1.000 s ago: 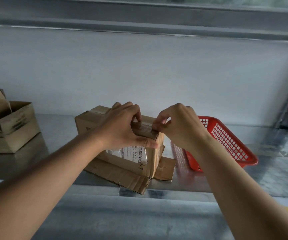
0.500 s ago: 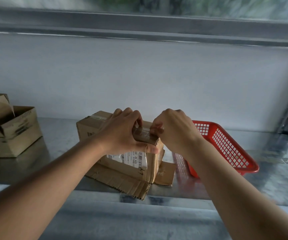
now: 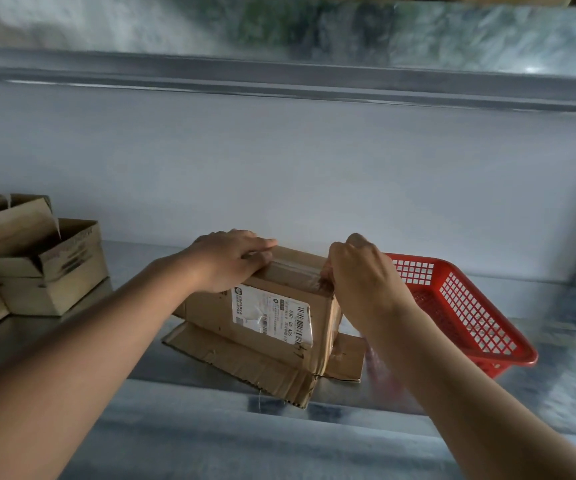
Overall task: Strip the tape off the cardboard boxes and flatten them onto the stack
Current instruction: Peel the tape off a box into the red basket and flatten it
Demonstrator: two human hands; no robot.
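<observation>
A small brown cardboard box (image 3: 272,327) with a white shipping label stands on flattened cardboard (image 3: 245,365) on a metal shelf. Clear tape (image 3: 297,271) runs along the box's top. My left hand (image 3: 231,258) lies flat on the box's top left part, fingers straight. My right hand (image 3: 359,275) is at the box's top right corner, fingers curled and pinching the end of the tape there; the fingertips are hidden behind the hand.
A red plastic basket (image 3: 466,306) sits just right of the box. Open cardboard boxes (image 3: 44,268) stand at the left of the metal shelf (image 3: 141,341). A white wall is behind, and a metal shelf edge runs overhead.
My left hand has let go of the box's near corner and flattened onto its top farther left. My right hand stays at the right corner. The view has shifted down.
</observation>
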